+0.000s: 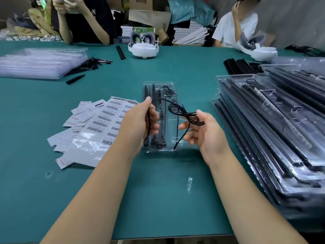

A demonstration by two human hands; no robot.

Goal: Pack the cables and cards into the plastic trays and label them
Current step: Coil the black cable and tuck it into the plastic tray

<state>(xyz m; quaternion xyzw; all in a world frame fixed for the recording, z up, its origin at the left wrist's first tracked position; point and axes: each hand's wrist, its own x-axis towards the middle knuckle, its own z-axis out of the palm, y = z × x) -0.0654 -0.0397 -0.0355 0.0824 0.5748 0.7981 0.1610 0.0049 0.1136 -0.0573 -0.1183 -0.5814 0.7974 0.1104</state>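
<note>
A clear plastic tray [173, 88] lies in the middle of the green table, with black rod-like parts in its left slots. Above it I hold a thin black cable [177, 109] between both hands. My left hand [140, 120] grips one end of the cable, which hangs down past its fingers. My right hand [204, 131] pinches the cable's looped, tied bundle between thumb and fingers, and a loose tail drops onto the tray's lower right part. Barcode label sheets [105, 118] and white cards [82, 110] are spread left of the tray.
Stacks of filled trays [274, 124] stand along the right. A pile of clear empty trays [40, 62] and loose black rods [88, 65] lie at far left. Two white headsets [143, 48] sit at the back, where two people sit. The table edge runs close below my forearms.
</note>
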